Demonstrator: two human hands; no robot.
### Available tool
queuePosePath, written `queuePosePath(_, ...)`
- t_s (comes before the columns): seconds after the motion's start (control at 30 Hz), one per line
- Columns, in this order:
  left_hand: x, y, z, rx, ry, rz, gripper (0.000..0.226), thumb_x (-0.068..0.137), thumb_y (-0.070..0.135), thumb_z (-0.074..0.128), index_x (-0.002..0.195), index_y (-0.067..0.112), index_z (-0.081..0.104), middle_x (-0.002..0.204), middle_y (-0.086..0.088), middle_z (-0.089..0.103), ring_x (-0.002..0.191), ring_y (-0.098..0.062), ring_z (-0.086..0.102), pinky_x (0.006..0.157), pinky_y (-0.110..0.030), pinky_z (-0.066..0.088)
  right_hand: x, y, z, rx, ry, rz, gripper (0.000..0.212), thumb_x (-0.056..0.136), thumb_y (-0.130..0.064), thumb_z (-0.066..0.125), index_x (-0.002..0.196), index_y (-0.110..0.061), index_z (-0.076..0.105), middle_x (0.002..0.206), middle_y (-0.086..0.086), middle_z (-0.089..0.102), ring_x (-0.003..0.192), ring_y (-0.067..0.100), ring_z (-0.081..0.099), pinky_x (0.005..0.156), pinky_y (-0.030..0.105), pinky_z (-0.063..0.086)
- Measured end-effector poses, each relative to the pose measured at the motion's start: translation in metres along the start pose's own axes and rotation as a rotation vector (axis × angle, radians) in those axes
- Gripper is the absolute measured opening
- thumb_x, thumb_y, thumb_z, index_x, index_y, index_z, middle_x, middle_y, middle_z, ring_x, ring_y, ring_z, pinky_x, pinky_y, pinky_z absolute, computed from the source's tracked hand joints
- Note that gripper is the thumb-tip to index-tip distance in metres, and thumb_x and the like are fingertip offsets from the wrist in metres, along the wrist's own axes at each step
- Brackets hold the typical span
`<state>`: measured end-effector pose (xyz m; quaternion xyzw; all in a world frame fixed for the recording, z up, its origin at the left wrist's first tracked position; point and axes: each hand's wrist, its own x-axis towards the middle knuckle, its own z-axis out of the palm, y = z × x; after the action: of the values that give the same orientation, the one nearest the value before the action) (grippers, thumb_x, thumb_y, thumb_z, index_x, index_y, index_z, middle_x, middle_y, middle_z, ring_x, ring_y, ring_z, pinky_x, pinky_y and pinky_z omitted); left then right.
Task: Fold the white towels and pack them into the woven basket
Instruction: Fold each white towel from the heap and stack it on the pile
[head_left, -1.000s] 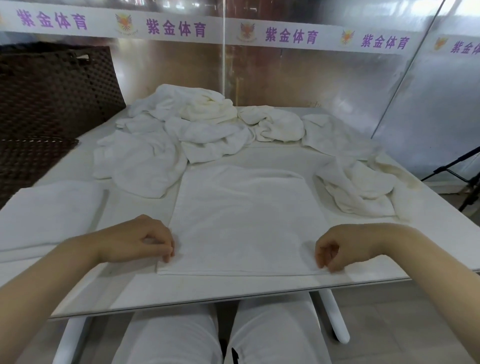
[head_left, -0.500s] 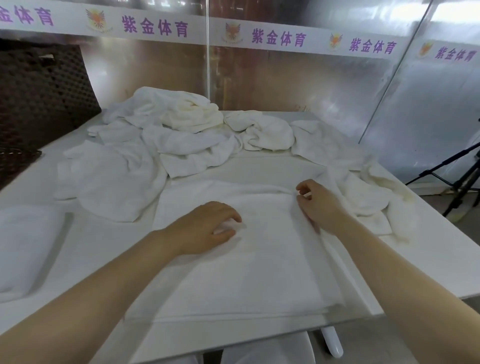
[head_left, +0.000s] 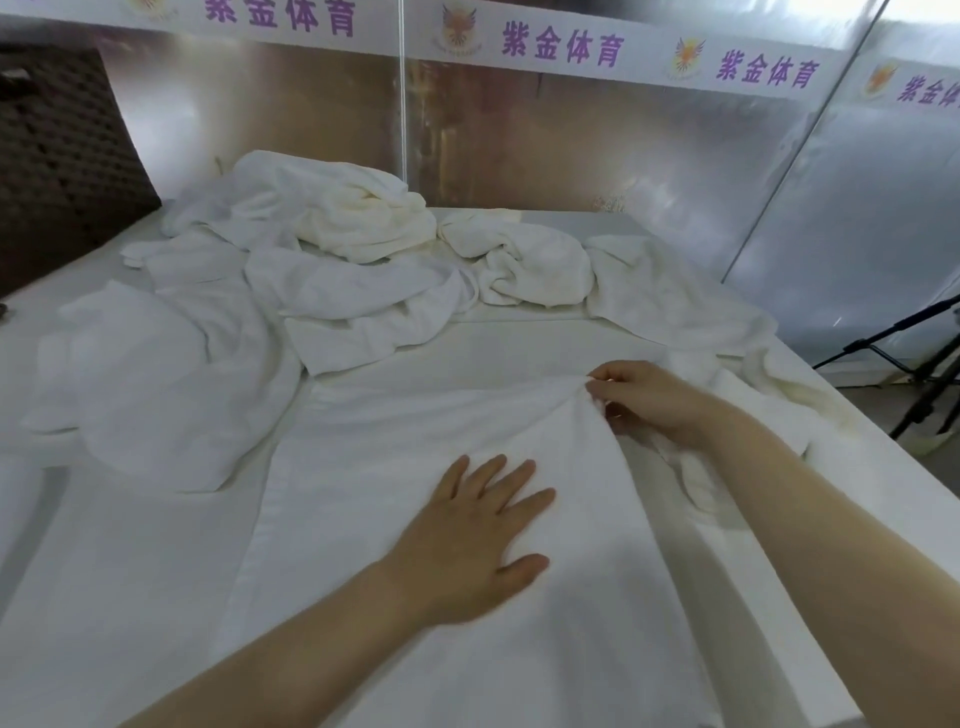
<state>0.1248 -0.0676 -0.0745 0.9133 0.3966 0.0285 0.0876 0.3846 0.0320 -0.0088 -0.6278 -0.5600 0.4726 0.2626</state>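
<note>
Head view: 1 camera looking down over a white table.
Left hand: fingers straight and spread, palm pressing flat on the spread towel.
Right hand: fingers pinching that towel's far right corner, lifted just beyond the left hand.
Crumpled towels: heaped beyond both hands.
Woven basket: dark, far left of the left hand.

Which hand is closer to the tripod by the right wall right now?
The right hand. It pinches the far right corner of the flat towel, on the tripod's side. The left hand lies flat mid-towel, farther from it.
</note>
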Motion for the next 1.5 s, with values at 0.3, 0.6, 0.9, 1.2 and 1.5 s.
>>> queuePosePath(0.3,0.000,-0.014,-0.017,-0.481,0.228,-0.007,0.054,0.093,0.057,0.034,0.140,0.034,0.047,0.143,0.023,0.040,0.136,0.001,0.032,0.115,-0.016,0.016,0.044,-0.015,-0.025,0.036,-0.324,0.052,0.008,0.096,-0.013,0.055,0.092,-0.012,0.061,0.082,-0.001,0.060,0.077,0.014,0.053,0.074,0.028,0.041)
queuePosePath(0.6,0.005,-0.174,-0.069,-0.077,0.114,-0.590,0.029,0.101,0.034,0.043,0.125,0.022,0.054,0.120,-0.001,0.056,0.106,-0.020,0.054,0.090,-0.035,0.045,0.051,-0.017,-0.028,-0.688,-0.216,0.004,0.028,0.097,-0.050,0.047,0.095,-0.031,0.068,0.105,-0.009,0.066,0.102,0.014,0.060,0.096,0.033,0.045)
queuePosePath(0.9,0.015,-0.191,-0.077,-0.037,0.076,-0.568,0.008,0.093,0.032,0.056,0.092,0.026,0.050,0.095,0.007,0.052,0.085,-0.014,0.052,0.068,-0.028,0.039,0.058,-0.022,-0.018,-0.982,-0.155,-0.102,0.004,0.093,-0.025,0.056,0.096,-0.027,0.056,0.091,-0.013,0.053,0.089,0.014,0.052,0.072,0.023,0.039)
queuePosePath(1.2,0.018,-0.205,-0.087,0.016,0.035,-0.632,0.015,0.099,0.029,0.046,0.096,0.014,0.045,0.089,-0.004,0.055,0.077,-0.018,0.051,0.061,-0.030,0.035,0.066,-0.019,-0.015,-0.961,0.047,-0.146,0.002,0.091,-0.020,0.057,0.092,-0.019,0.056,0.091,-0.007,0.056,0.085,0.018,0.053,0.061,0.023,0.037)
queuePosePath(1.5,0.033,-0.217,-0.097,-0.094,-0.274,-0.688,0.016,0.090,0.028,0.058,0.103,0.018,0.053,0.106,0.000,0.056,0.095,-0.021,0.058,0.079,-0.032,0.049,0.075,-0.013,-0.009,-0.807,-0.025,0.007,0.028,0.086,-0.016,0.062,0.113,-0.022,0.055,0.100,-0.004,0.057,0.091,0.029,0.067,0.078,0.034,0.053)
